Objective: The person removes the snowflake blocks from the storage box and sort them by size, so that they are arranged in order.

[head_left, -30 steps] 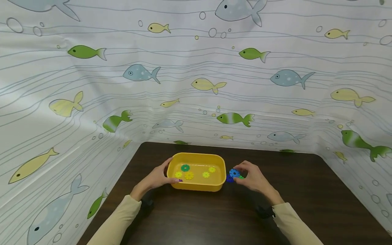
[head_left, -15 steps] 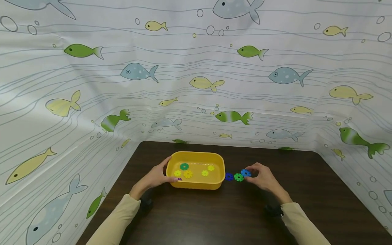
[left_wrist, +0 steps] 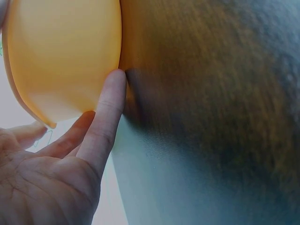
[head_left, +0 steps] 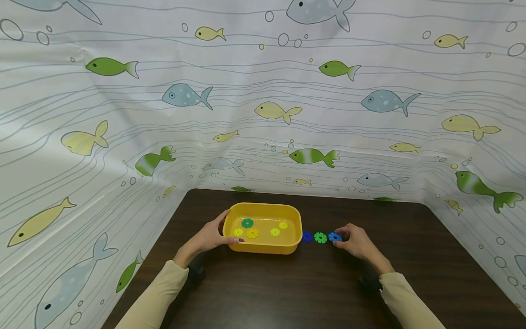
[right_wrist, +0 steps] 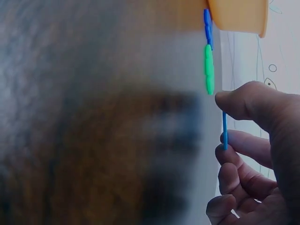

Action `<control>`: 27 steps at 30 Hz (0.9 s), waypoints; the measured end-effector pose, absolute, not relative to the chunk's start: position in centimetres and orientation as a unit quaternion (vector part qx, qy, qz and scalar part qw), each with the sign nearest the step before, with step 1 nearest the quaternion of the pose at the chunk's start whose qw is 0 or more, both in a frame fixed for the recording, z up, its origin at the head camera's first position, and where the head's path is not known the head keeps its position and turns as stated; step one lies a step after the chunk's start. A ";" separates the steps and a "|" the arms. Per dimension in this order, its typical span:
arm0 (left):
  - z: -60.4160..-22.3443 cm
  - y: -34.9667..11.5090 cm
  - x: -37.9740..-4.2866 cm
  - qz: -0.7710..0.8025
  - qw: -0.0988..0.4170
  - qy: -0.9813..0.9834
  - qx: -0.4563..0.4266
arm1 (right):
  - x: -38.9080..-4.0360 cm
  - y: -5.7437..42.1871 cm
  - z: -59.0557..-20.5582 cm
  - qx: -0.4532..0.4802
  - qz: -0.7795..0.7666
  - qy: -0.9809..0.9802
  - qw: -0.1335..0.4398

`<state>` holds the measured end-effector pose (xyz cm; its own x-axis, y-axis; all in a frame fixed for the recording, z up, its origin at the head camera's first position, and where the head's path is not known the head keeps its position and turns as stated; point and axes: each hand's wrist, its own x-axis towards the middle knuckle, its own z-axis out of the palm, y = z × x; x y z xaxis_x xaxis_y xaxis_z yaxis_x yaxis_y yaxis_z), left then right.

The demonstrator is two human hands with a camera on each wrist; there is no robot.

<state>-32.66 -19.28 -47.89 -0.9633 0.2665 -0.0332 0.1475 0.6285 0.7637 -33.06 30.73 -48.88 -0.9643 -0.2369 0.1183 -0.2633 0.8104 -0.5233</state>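
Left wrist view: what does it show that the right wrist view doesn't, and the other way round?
Only the left wrist view: the left hand, touching the side of the yellow tray.
Only the right wrist view: the right hand pinching a lighter blue piece, plus a green piece and a dark blue piece.
Both: part of the tray and the tabletop.

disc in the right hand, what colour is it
The disc in the right hand is bright blue; the head view shows it best.
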 end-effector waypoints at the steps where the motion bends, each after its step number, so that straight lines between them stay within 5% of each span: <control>1: -47.9 -19.3 -32.7 0.416 0.072 0.899 0.115 | -33.1 30.8 -49.0 0.130 0.278 -0.951 0.019; 27: -47.8 -19.1 -32.7 0.415 0.073 0.899 0.121 | -33.4 31.0 -49.7 0.113 0.297 -0.948 -0.002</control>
